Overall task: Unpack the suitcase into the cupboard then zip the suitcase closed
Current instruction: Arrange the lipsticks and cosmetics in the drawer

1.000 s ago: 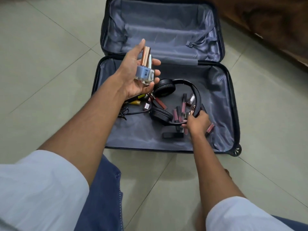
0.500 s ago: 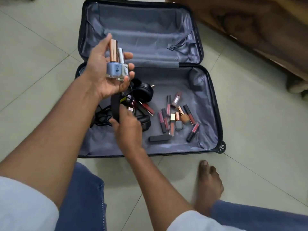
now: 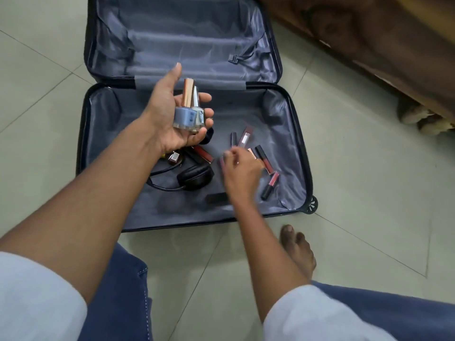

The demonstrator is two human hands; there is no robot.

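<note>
Head view: your suitcase point(image 3: 293, 143) lies fully open on a pale tiled floor point(image 3: 369, 193), filling the upper centre of the frame, with its grey-lined lid point(image 3: 184, 38) flat toward the top edge and one wheel point(image 3: 310, 205) at the lower right corner of the shell. A dark wooden furniture base point(image 3: 381, 45) runs diagonally across the upper right.

Your left hand point(image 3: 172, 114), at centre frame above the near half, is palm-up with fingers curled around two small bottles point(image 3: 189, 114): blue-grey bodies, one copper cap and one silver cap.

Your right hand point(image 3: 240, 171) is lower, at centre right over the lining, among scattered lip-colour tubes point(image 3: 269, 185). It is motion-blurred; you cannot tell whether its fingers pinch anything.

Black headphones point(image 3: 194, 178) with a cable lie in the near half, left of the right hand. A small brown bottle point(image 3: 173, 158) sits just beneath the left wrist.

Your bare foot point(image 3: 299, 249) rests on the tiles below the suitcase's front edge, right of centre. Blue denim and white sleeves occupy the bottom of the frame.
</note>
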